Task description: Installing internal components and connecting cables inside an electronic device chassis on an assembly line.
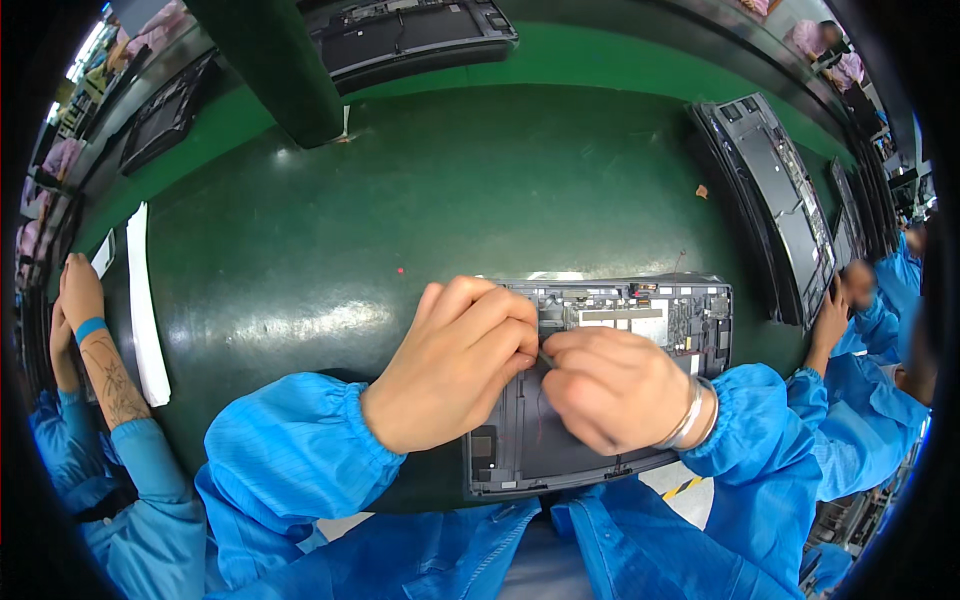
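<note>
An open laptop chassis (575, 450), dark grey with its inside facing up, lies on the green table close in front of me. A circuit board (695, 330) and small parts show along its far and right side. My left hand (450, 360) is over the chassis's left end with fingers curled and pinched together. Close beside it my right hand (620, 390) is closed over the middle, thumb and fingertips pressed together. The fingertips nearly meet above the far left part of the chassis. Whatever they pinch is hidden or too small to name.
A stack of similar laptop chassis (780, 190) stands at the right. Another chassis (410, 40) lies beyond a dark green post (270, 70). A white strip (148, 310) lies at the left, near a co-worker's arm (105, 370). Another person's hand (830, 320) touches the right stack.
</note>
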Available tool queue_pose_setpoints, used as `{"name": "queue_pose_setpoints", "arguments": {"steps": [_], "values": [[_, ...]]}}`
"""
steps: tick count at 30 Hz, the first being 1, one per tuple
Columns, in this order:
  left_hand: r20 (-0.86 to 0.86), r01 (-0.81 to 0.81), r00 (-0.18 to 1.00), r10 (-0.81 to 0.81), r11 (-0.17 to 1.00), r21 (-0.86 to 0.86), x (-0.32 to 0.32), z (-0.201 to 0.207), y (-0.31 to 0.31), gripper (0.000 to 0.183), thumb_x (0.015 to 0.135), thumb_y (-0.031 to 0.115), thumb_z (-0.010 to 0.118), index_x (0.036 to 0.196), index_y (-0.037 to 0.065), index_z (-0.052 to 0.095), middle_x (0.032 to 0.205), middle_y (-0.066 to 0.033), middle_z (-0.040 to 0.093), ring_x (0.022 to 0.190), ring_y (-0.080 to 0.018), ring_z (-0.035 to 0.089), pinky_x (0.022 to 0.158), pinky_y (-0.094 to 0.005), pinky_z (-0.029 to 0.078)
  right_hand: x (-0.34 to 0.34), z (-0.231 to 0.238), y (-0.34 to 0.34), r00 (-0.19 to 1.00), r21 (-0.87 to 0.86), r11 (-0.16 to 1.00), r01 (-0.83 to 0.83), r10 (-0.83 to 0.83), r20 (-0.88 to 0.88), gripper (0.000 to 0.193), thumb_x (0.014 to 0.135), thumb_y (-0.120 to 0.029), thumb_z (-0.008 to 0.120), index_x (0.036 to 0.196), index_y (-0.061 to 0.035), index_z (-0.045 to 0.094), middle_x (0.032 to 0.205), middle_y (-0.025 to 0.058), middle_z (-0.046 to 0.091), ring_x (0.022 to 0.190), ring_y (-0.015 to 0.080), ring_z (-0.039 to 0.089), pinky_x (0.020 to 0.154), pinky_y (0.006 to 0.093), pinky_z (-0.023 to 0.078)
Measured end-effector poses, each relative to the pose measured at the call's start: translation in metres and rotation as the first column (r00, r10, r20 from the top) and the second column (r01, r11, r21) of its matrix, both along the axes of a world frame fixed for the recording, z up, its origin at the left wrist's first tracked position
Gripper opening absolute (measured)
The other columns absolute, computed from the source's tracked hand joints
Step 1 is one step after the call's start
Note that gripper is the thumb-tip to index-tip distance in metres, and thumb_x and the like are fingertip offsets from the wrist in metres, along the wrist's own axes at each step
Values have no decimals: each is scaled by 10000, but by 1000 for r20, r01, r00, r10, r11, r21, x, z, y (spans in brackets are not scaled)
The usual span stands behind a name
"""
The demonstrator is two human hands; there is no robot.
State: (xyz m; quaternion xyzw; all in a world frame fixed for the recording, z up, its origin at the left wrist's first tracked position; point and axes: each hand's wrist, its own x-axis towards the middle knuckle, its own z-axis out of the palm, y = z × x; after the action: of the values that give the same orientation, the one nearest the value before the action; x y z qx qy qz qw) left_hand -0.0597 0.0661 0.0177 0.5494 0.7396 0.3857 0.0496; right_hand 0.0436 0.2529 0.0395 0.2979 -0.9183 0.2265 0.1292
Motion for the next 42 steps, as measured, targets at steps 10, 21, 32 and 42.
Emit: {"name": "queue_pose_setpoints", "arguments": {"steps": [10, 21, 32, 42], "values": [[54, -78, 996, 76, 996, 36, 10, -2, -2, 180, 748, 19, 701, 884, 79, 601, 1095, -62, 568, 1023, -288, 482, 902, -397, 383, 6, -3, 3, 992, 101, 992, -70, 81, -100, 217, 715, -92, 627, 912, -27, 561, 881, 115, 597, 968, 294, 648, 795, 357, 549], [31, -34, 999, 35, 999, -38, 8, 2, -4, 176, 770, 31, 691, 901, 82, 585, 1139, -58, 555, 1063, -303, 470, 926, -402, 386, -1, -1, 18, 992, -236, 971, -38, 66, 111, 243, 695, -25, 679, 910, -8, 566, 911, 160, 624, 851, 314, 654, 756, 378, 540], [15, -93, 996, 93, 996, 4, 10, 0, -1, 155, 790, -4, 654, 897, 46, 554, 1131, -109, 544, 1045, -316, 489, 911, -402, 410, 3, -5, 25, 994, -86, 991, -107, 106, -10, 254, 656, -86, 682, 884, -26, 589, 862, 128, 592, 918, 307, 661, 750, 353, 548], [28, -87, 996, 87, 996, 5, 8, 0, -2, 168, 780, -6, 662, 897, 48, 555, 1128, -110, 542, 1035, -315, 497, 904, -395, 421, 2, -6, 10, 989, 58, 992, -108, 113, -91, 282, 668, -147, 674, 900, -30, 567, 849, 113, 576, 966, 298, 650, 794, 355, 552]]}}
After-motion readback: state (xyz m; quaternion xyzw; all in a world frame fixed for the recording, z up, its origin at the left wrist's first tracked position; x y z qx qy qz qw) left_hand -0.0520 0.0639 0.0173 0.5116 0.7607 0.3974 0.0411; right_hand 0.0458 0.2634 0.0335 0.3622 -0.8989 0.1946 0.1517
